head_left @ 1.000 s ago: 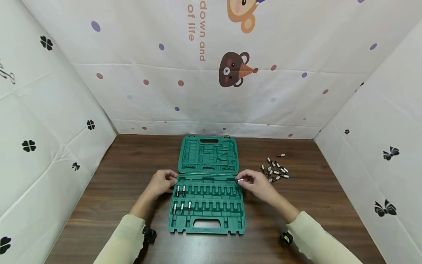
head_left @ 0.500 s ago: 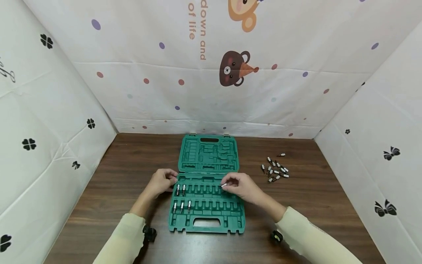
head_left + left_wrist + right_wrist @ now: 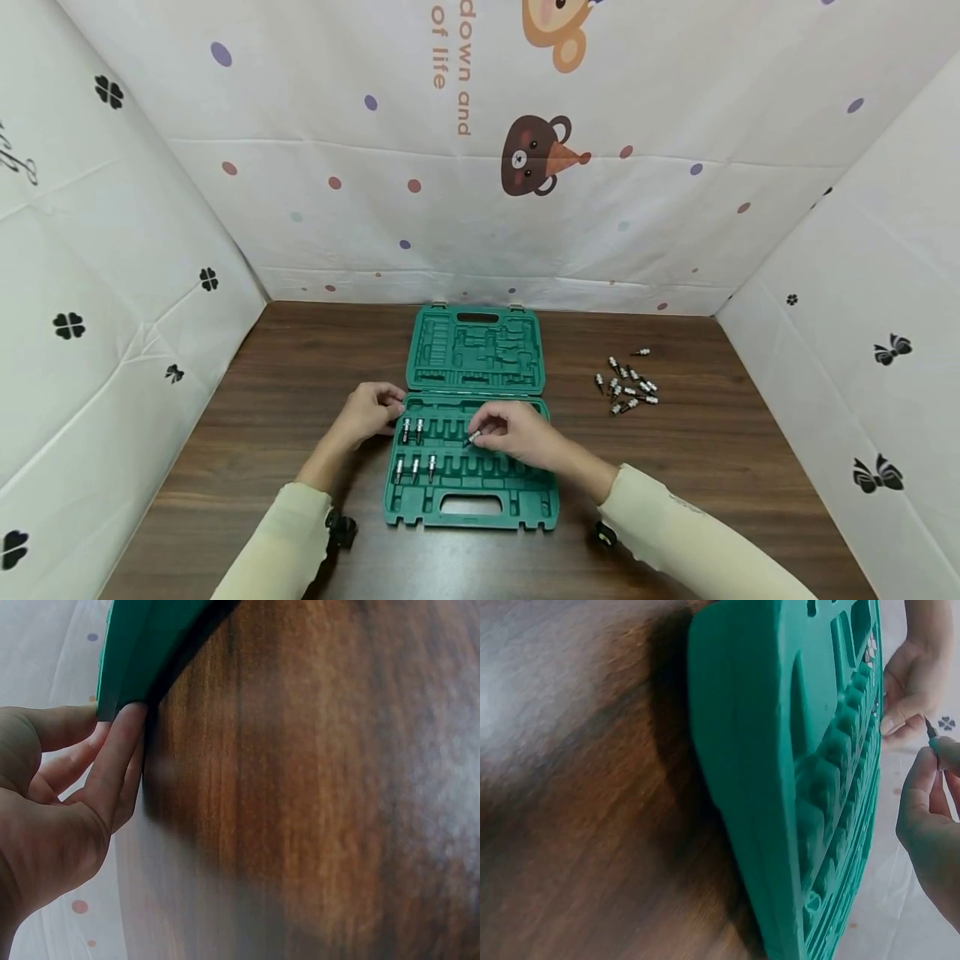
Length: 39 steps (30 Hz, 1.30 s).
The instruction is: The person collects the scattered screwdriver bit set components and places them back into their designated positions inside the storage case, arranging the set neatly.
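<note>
Read sideways off the back cloth [image 3: 300,92] before me
I make out "down and" [image 3: 464,65] and "of life" [image 3: 439,52]; the cursive script [image 3: 18,162] on the left cloth [image 3: 97,225] is cut off, unreadable to me.

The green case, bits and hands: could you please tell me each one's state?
Green case: open, lid swung back.
Seated bits: five, at the case's left.
Held bit: tilted, not seated.
Loose bits: scattered right of the case.
Left hand: gripping the case's edge.
Right hand: pinching the held bit.
</note>
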Available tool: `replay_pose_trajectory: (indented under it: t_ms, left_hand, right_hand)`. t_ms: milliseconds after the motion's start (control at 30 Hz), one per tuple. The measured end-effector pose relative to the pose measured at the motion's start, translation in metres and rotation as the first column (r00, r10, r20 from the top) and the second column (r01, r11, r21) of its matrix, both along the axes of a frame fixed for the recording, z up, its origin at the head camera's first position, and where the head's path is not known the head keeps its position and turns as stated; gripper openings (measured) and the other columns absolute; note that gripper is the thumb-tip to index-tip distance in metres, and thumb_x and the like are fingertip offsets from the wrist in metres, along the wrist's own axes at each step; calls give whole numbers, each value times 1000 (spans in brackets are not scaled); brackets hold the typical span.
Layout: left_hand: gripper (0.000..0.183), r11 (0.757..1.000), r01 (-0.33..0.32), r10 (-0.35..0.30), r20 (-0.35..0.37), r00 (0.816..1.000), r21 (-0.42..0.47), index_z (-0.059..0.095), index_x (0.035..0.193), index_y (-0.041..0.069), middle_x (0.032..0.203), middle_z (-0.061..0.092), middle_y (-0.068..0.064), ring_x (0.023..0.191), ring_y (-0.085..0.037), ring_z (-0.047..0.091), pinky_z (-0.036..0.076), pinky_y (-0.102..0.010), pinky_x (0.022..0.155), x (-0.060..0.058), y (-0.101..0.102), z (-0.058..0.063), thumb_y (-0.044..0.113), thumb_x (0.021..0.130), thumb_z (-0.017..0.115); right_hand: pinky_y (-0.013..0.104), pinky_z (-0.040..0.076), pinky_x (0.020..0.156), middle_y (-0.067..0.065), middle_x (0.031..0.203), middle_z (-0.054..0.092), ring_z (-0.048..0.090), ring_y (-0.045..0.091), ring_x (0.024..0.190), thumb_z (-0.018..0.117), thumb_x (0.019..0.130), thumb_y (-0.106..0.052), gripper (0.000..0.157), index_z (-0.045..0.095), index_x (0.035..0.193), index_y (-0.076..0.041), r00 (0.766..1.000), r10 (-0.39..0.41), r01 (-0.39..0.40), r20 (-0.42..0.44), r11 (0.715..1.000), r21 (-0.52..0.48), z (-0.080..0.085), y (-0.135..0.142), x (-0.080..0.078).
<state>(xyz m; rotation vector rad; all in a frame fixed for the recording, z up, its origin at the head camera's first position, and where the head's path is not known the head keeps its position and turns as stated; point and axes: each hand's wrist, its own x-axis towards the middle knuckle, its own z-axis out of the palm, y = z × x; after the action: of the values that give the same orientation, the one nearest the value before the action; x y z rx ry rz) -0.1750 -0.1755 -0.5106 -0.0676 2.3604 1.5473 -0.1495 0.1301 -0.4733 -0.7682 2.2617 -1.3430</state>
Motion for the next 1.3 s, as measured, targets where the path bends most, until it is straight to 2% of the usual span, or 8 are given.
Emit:
replay_pose_trajectory:
  t_ms: [400,700,967,1200,1300]
  left_hand:
    - [21,1000,-2,2,1,1000,-6,68,121,-3,104,65,-17,89,-23,68,66,-40,73,0,1,2,2,103,60]
    - [22,1000,8,-8,15,1000,-7,67,123,-4,107,64,-20,92,-25,68,66,-41,74,0,1,3,2,103,60]
    - [22,1000,3,-3,13,1000,-10,67,122,-3,105,65,-18,91,-24,68,66,-40,73,2,2,3,2,103,59]
    - [21,1000,-6,7,8,1000,-16,68,122,-3,105,65,-19,91,-26,69,66,-40,73,2,3,3,2,103,60]
    - [21,1000,-8,8,4,1000,-19,68,121,-3,105,66,-18,91,-26,69,66,-40,72,2,3,3,2,103,60]
  right_hand:
    - [20,57,80,-10,101,72,65,1,90,72,99,-17,12,76,110,-14,994,86,-75,-75,987,142,1,-20,3]
    - [16,57,78,-9,96,72,64,-4,86,75,96,-13,8,74,104,-15,981,157,-136,-109,974,181,-4,-33,6]
    - [13,54,72,-10,94,71,60,-6,81,75,97,-15,5,75,102,-17,957,222,-163,-186,944,287,-9,-41,8]
    - [13,51,70,-7,94,68,56,-2,81,76,95,-18,4,74,95,-16,916,280,-173,-286,921,350,-7,-49,9]
    - [13,51,71,-6,94,67,56,-1,83,75,96,-20,5,75,95,-15,908,290,-169,-302,914,369,-6,-52,10]
